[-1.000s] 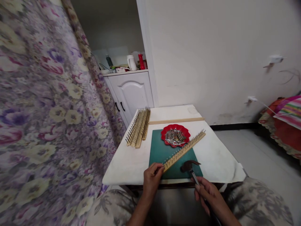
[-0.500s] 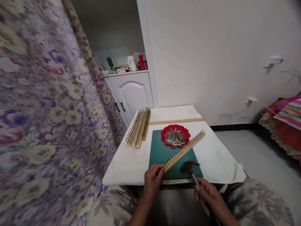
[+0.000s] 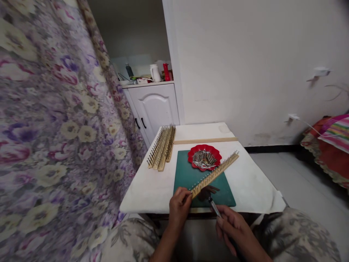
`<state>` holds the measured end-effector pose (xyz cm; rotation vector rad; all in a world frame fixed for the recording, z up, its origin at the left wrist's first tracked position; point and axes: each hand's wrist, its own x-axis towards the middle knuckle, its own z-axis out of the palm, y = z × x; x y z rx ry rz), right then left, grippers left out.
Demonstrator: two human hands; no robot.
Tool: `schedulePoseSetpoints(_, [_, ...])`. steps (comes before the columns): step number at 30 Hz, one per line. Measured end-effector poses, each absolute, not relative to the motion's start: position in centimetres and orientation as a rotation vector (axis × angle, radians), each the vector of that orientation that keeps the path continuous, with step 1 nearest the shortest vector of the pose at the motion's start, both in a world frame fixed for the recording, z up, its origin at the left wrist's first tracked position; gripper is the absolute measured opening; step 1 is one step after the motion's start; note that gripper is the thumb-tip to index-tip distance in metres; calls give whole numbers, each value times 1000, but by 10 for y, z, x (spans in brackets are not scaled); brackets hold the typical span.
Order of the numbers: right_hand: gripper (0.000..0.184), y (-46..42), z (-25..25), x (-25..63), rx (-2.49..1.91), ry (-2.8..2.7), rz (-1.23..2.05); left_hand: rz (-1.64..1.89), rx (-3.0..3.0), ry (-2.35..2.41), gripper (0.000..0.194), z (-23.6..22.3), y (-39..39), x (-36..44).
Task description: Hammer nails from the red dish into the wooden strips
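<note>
A wooden strip [image 3: 215,175] studded with rows of nails lies slantwise over a green mat [image 3: 182,163]. My left hand [image 3: 180,203] is closed at the strip's near end, thumb and fingertips pinched together there; whether a nail is between them is hidden. In my right hand [image 3: 231,227] is a claw hammer [image 3: 214,207], gripped by its handle. The hammer's dark head is blurred and sits low beside the strip's near end, close to my left fingers. Behind the strip, a red scalloped dish [image 3: 192,154] holds many loose nails [image 3: 204,160].
Several nail-studded strips [image 3: 162,147] lie side by side at the table's left. A bare wooden strip [image 3: 205,140] crosses the back of the white-covered table [image 3: 147,196]. A floral curtain [image 3: 68,145] hangs at left, beside a white cabinet [image 3: 155,109]. The wall stands behind.
My right hand has swung the hammer left, bringing its head nearer to my left fingers and the strip's end. My left hand and the strip have stayed nearly in place.
</note>
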<state>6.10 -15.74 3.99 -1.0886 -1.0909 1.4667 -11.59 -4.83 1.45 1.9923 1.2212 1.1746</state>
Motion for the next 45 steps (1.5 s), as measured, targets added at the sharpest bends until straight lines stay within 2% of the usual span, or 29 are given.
schedulePoseSetpoints(5, [35, -141, 62, 43, -1048, -1177, 1475, 1153, 1971, 1205, 15, 15, -49, -115])
schedulePoseSetpoints(13, [28, -135, 70, 34, -1155, -1324, 1393, 1131, 1995, 1224, 16, 13, -48, -116])
schedulePoseSetpoints(29, [32, -139, 70, 35, -1197, -1346, 1373, 1134, 2001, 1228, 16, 10, -46, -116])
schedulePoseSetpoints(45, [45, -158, 26, 70, -1189, -1034, 1362, 1162, 1977, 1207, 12, 10, -47, -118])
